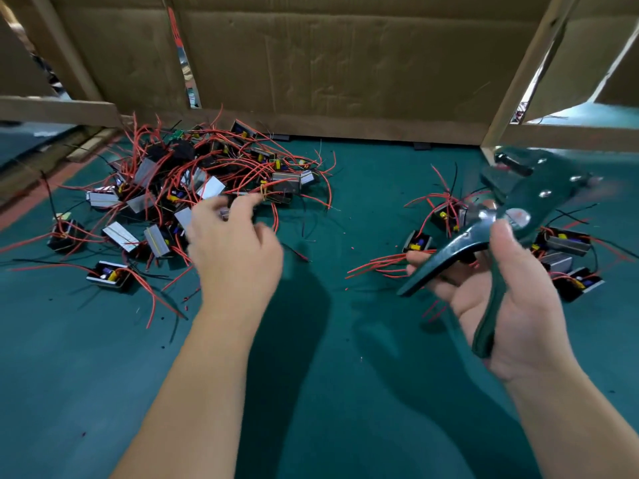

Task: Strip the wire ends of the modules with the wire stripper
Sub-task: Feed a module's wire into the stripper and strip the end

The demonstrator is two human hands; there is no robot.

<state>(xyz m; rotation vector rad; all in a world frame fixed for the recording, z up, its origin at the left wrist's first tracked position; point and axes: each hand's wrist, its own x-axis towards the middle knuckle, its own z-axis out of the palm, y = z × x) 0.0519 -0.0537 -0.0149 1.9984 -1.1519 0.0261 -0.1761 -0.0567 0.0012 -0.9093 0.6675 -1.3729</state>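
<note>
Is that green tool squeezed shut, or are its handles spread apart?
Spread. The wire stripper has its two handles forked wide apart in the right hand. Its blurred head cannot be judged.

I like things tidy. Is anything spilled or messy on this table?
Yes. Tiny red bits, probably stripped wire insulation, lie scattered like crumbs on the green mat. The big heap of modules on the left is one knotted tangle.
</note>
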